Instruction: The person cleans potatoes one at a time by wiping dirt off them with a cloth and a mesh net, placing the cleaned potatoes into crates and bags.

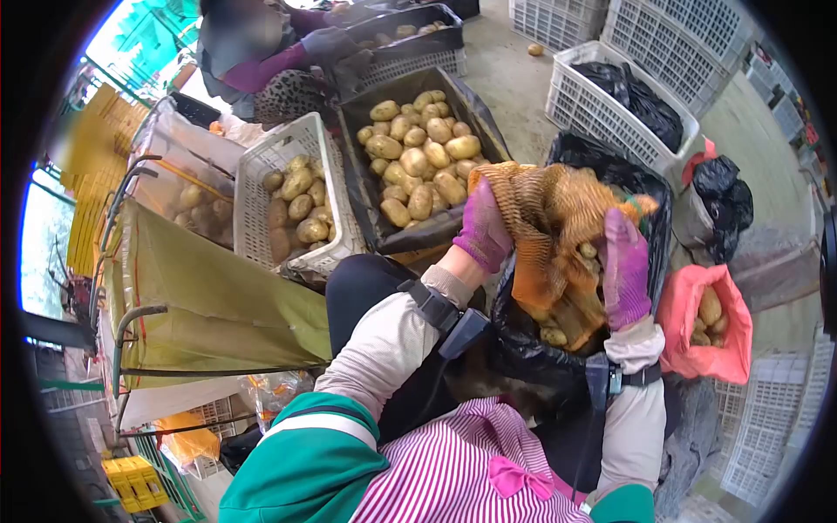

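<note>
An orange mesh sack (551, 209) hangs bunched between my two purple-gloved hands, above a crate lined with black plastic (558, 364). My left hand (484, 228) grips its left edge, with the fingertips partly hidden by the netting. On the opposite side, my right hand (626, 270) holds the sack with fingers pointing up, close to a green bit at its edge. A few potatoes (553, 336) show below the hanging mesh inside the lined crate. How much the sack contains cannot be made out.
Left of the sack stand a black-lined crate (488, 131) full of potatoes and a white crate (248, 218) with more. A pink bag (737, 336) of potatoes is at right. Stacked white crates (680, 39) rise behind. Another person (261, 65) works at upper left.
</note>
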Tool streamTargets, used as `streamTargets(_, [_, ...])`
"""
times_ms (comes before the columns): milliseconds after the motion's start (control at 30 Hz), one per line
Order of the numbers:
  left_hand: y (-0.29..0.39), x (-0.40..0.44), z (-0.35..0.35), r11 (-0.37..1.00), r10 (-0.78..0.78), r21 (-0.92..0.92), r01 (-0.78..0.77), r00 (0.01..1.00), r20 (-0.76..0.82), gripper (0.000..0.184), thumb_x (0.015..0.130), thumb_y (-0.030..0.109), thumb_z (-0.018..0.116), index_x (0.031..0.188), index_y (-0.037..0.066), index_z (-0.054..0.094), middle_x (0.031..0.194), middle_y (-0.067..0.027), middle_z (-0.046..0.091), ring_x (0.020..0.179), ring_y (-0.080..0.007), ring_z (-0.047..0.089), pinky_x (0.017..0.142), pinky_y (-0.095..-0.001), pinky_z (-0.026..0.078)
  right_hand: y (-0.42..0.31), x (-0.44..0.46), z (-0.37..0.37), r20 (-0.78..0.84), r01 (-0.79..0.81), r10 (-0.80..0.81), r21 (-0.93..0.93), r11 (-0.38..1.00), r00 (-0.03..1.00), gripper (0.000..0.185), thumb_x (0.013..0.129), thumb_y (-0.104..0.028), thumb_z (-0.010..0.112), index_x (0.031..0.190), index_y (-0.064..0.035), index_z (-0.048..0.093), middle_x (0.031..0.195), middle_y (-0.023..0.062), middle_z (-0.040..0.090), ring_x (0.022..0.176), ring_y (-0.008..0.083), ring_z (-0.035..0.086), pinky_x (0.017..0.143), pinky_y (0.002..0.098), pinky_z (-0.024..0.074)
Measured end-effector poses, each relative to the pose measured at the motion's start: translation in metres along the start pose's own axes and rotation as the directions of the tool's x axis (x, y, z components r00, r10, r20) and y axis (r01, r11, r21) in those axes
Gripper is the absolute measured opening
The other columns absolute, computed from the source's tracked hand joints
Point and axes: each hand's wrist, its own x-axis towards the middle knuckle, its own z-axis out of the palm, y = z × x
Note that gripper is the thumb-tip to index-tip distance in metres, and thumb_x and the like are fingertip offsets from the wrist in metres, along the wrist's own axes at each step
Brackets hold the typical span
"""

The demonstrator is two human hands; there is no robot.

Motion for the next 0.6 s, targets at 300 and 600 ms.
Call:
streamTargets(300, [0.067, -0.001, 0.061, 0.989, 0.112, 0.016, -0.145, 0.827, 0.551, 0.046, 0.094, 0.011, 0.049, 0.134, -0.006, 0.034, 0.120, -0.0192, 0.054, 0.105, -0.0256, 0.059, 0.090, -0.0332, 0.048, -0.002, 0.004, -0.042, -0.229, 0.132, -0.376, -0.675, 0.726, 0.898, 0.034, 0.092, -0.033, 0.059, 0.108, -0.0034, 0.063, 0.089, 0.0196, 0.065, 0.085, 0.0370, 0.064, 0.075, 0.0404, 0.0481])
streamTargets(600, [0.010, -0.015, 0.120, 0.914, -0.283, -0.038, 0.404, 0.702, 0.653, 0.034, 0.092, 0.028, 0.055, 0.113, 0.002, 0.061, 0.105, -0.0099, 0.066, 0.095, -0.0186, 0.062, 0.084, -0.0309, 0.049, -0.056, -0.025, -0.198, -0.749, 0.445, -0.501, -0.306, 0.842, 0.433, 0.035, 0.086, -0.024, 0.069, 0.107, 0.0027, 0.064, 0.090, 0.0135, 0.068, 0.081, 0.0176, 0.064, 0.072, 0.0306, 0.0499])
